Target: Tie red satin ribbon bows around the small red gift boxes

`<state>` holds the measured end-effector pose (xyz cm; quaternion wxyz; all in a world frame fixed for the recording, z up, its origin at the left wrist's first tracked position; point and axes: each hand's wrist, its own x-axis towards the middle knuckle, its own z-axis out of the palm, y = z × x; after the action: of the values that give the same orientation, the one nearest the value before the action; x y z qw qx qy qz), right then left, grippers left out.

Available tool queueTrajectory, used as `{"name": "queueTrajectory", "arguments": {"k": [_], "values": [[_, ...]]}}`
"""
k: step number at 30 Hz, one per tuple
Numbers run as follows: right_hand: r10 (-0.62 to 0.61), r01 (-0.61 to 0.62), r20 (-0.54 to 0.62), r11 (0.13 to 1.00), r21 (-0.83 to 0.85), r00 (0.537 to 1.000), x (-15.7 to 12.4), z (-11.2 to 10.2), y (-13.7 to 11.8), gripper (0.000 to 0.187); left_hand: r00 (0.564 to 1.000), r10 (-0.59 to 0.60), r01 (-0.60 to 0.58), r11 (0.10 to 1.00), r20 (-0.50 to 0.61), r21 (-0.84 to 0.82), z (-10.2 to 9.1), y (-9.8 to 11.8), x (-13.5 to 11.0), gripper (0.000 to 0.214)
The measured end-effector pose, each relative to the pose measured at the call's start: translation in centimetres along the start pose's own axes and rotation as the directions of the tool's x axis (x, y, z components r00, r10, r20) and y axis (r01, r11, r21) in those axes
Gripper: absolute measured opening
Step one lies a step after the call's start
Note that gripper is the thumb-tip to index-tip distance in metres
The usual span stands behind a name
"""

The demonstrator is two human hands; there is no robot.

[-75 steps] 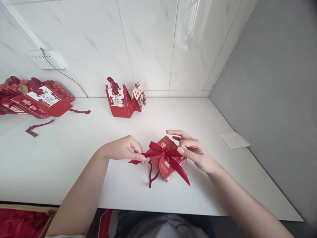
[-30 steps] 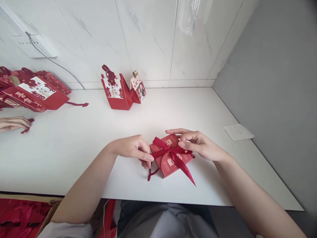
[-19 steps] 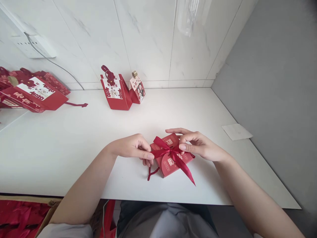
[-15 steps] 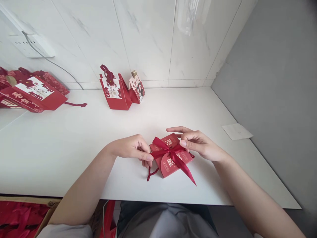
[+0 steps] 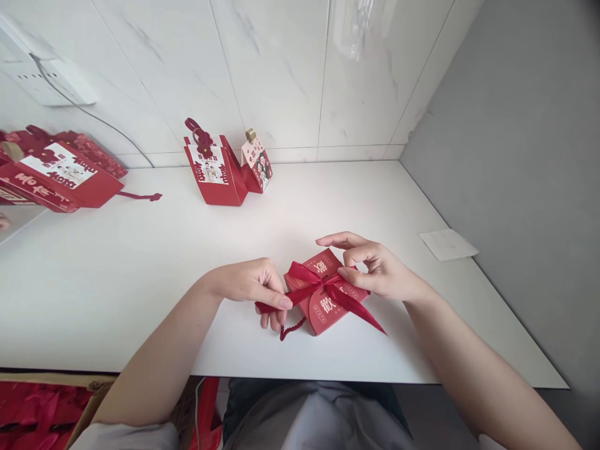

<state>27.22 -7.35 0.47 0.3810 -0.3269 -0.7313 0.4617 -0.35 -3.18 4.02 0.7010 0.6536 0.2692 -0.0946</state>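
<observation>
A small red gift box [image 5: 319,317] with gold lettering lies on the white tabletop, a dark red satin ribbon [image 5: 347,300] tied in a bow over its middle. One tail of the ribbon is pinched between the thumb and fingers of my left hand [image 5: 255,286], at the box's left side. My right hand [image 5: 372,270] is at the box's upper right, its thumb and a finger closed on the bow's right loop while the index finger stretches out above the box. A twisted red cord [image 5: 291,329] sticks out at the lower left, under my left fingers.
A red gift bag [image 5: 218,175] and a smaller patterned box [image 5: 257,164] stand by the tiled wall. More red boxes [image 5: 70,175] are piled at the left. White paper [image 5: 449,244] lies near the right edge. An open carton [image 5: 96,400] of red items sits below the table's front left.
The box has turned slightly, and the bow's free tail has swung to the right. More of the other tail now shows past my left fingers. My right hand has shifted slightly left.
</observation>
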Motion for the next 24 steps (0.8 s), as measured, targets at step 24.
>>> {"name": "queueTrajectory", "arguments": {"k": [24], "values": [[0.114,-0.107,-0.01,0.957,0.271,0.993,0.1,0.0,0.2,0.036,0.955,-0.25,0.291,0.9,-0.162,0.325,-3.4,-1.1,-3.4,0.033]]}}
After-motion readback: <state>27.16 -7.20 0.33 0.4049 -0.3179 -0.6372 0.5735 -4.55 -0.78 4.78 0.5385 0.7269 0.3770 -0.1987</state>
